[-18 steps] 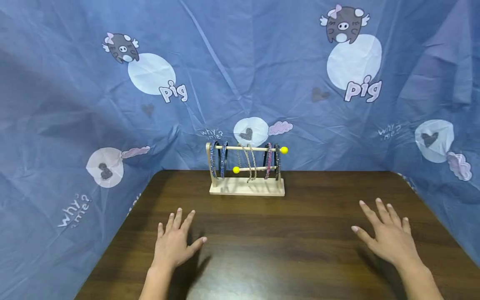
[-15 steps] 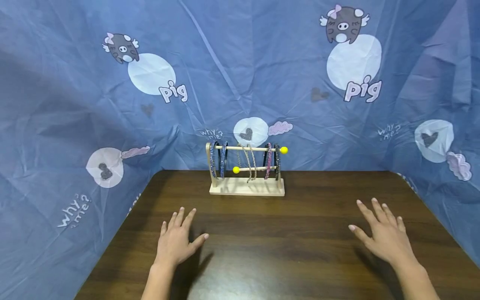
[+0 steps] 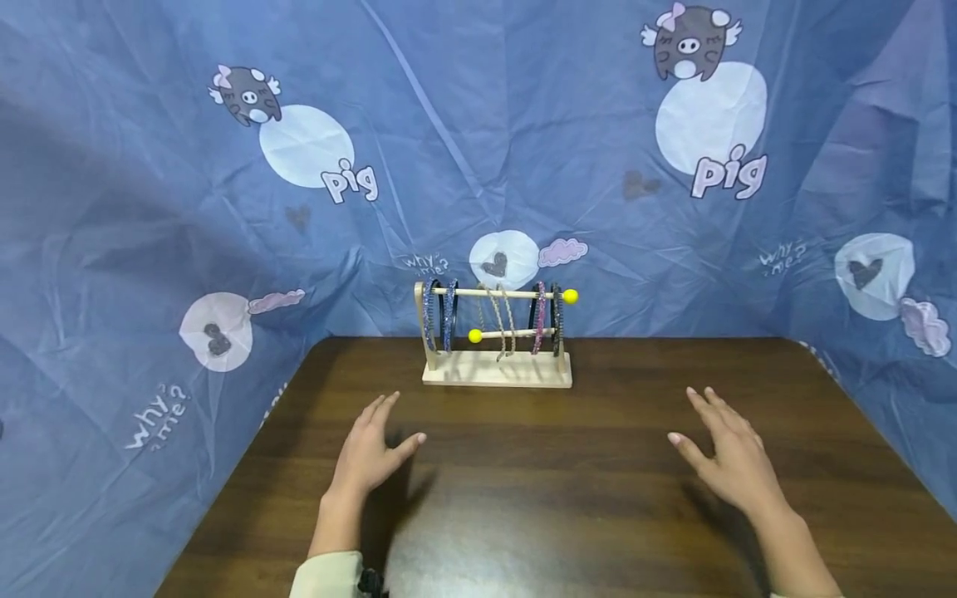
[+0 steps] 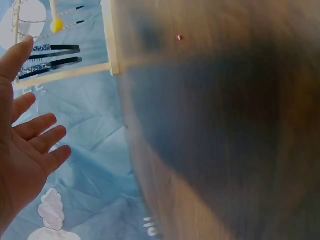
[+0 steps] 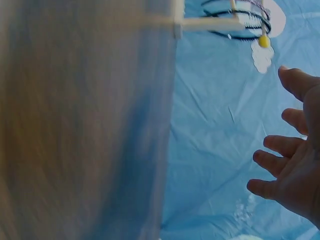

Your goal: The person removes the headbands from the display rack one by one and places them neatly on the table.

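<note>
Headband rack (image 3: 497, 374) stands near the far edge of the bench (image 3: 538, 490). My left hand (image 3: 368, 448) and right hand (image 3: 733, 461), fingers extended, empty, have advanced inward above it: approach apparently under way, rack untouched.

One curtained-off space about a table (image 3: 553, 465), homely in its fittings; whether it was a room in a home or a staged booth could not be told. Blue cloth (image 3: 478, 100), creased and printed with winged pigs (image 3: 689, 43), hearts (image 3: 495, 265), pink clouds (image 3: 563, 252) and playful lettering (image 3: 730, 172), hung behind the table and along its left and right sides, forming an enclosure. The table had a dark wood-grain top with rounded far corners and bore, near its far edge, one pale wooden rack (image 3: 497, 372) of headbands (image 3: 540, 320).
</note>
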Motion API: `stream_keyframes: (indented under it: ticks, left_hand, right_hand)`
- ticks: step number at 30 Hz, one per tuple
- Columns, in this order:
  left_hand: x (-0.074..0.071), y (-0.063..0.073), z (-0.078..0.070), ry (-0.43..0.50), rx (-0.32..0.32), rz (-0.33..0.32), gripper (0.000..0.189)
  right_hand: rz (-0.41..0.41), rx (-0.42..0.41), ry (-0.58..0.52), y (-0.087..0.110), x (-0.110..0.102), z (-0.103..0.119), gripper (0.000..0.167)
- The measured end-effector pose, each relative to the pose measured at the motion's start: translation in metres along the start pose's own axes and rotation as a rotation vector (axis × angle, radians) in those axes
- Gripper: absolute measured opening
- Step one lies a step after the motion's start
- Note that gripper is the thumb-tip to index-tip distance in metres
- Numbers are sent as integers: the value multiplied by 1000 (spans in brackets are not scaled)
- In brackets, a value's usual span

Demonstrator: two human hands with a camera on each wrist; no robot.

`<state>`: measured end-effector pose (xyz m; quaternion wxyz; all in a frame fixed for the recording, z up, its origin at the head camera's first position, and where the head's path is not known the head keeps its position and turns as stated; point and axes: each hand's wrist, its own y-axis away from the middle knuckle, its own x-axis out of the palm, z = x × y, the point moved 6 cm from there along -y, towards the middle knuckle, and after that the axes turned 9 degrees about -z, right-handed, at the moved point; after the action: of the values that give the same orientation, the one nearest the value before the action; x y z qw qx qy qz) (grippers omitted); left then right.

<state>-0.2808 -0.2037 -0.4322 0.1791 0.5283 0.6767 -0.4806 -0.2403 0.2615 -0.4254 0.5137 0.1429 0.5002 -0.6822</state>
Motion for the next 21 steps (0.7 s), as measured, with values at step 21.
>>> stream_keyframes:
  ticks: [21]
  left_hand:
    - [26, -22, 17, 195, -214, -59, 78]
  right_hand:
    - [5, 19, -245, -21, 43, 32, 66]
